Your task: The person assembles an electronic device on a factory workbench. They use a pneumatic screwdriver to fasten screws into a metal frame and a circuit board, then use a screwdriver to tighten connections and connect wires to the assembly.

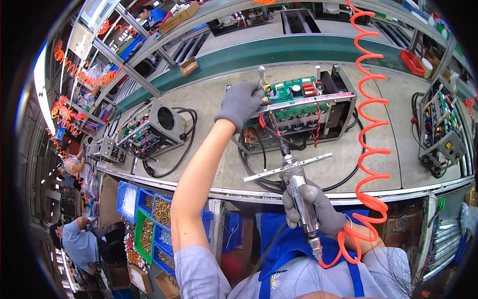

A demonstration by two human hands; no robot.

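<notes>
My right hand (318, 207), in a grey glove, is wrapped round a silver air screwdriver (298, 187). Its tip points away from me, toward the near left side of an open electronic unit (298, 104) with a green circuit board (294, 89) and a metal frame. Whether the tip touches the unit I cannot tell. My left hand (241, 102), gloved too, is closed at the unit's upper left corner. From its fingers sticks up a slim silver metal tool (262, 74) that looks like a wrench. Beneath the driver lies a narrow metal strip (316, 159).
An orange coiled air hose (373, 102) hangs on the right and runs to the driver. More open units stand at left (159, 127) and right (442, 132). Blue and green bins (144, 234) of small brass-coloured parts sit below the bench edge. Other people work at left.
</notes>
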